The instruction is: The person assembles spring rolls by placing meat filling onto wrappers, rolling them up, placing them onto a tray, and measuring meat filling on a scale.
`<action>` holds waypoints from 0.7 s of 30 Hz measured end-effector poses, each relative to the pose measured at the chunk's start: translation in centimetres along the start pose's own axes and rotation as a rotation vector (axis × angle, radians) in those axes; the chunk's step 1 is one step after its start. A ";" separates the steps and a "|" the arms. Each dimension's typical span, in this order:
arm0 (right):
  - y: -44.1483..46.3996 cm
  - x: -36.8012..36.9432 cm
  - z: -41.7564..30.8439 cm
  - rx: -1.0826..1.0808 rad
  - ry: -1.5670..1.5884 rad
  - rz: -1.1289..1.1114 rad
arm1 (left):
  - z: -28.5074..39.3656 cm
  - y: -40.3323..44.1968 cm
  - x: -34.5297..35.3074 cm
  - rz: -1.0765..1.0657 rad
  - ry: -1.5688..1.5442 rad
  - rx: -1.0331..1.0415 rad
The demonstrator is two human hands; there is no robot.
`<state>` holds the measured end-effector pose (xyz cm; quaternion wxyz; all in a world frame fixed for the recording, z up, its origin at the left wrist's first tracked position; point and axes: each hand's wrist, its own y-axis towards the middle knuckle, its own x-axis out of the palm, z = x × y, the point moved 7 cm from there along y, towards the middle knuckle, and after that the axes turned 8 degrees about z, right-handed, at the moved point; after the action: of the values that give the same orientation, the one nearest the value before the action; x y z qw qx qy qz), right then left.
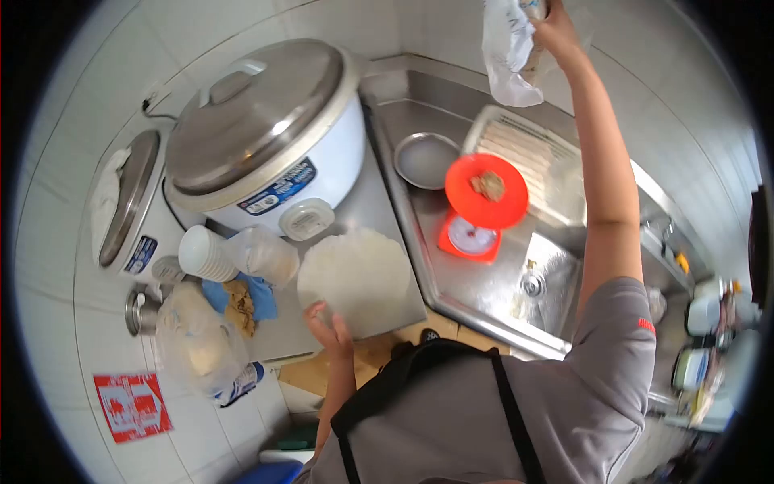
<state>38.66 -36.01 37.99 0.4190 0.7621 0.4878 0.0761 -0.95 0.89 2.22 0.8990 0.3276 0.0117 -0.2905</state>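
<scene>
My left hand point(329, 329) is at the near left edge of a round white board point(355, 278), its fingers closed on the rim. The board lies on the steel counter in front of a large rice cooker point(266, 137). High at the top of the view, my right hand point(555, 34) grips a white plastic bag point(508, 56) with faint print; its contents are hard to make out. Below that arm stands a red kitchen scale point(470, 235), whose red pan point(463, 189) carries a small brownish lump point(488, 186).
Behind the scale are a round metal pan point(426, 160) and a pale ribbed tray point(516, 153). A steel sink point(552, 286) lies right of it. Stacked white cups point(203, 252), a blue cloth point(262, 300), a brown cloth point(239, 308) and a clear bag point(197, 335) crowd the left.
</scene>
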 end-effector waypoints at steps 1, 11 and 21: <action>-1.5 -3.5 -0.8 0.007 -0.023 0.038 | -0.3 -0.1 0.0 0.005 -0.053 0.002; -26.6 -24.4 9.6 0.232 -0.371 0.176 | 18.3 -3.8 13.7 -0.690 -0.613 0.270; -40.7 -28.0 12.3 0.560 -0.049 0.068 | 26.9 -16.8 30.9 -0.985 -0.557 0.593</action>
<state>3.08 -58.46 9.32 0.2009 0.8656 0.4539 -0.0660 11.29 -41.37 7.02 0.5007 0.4307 -0.1543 -0.7348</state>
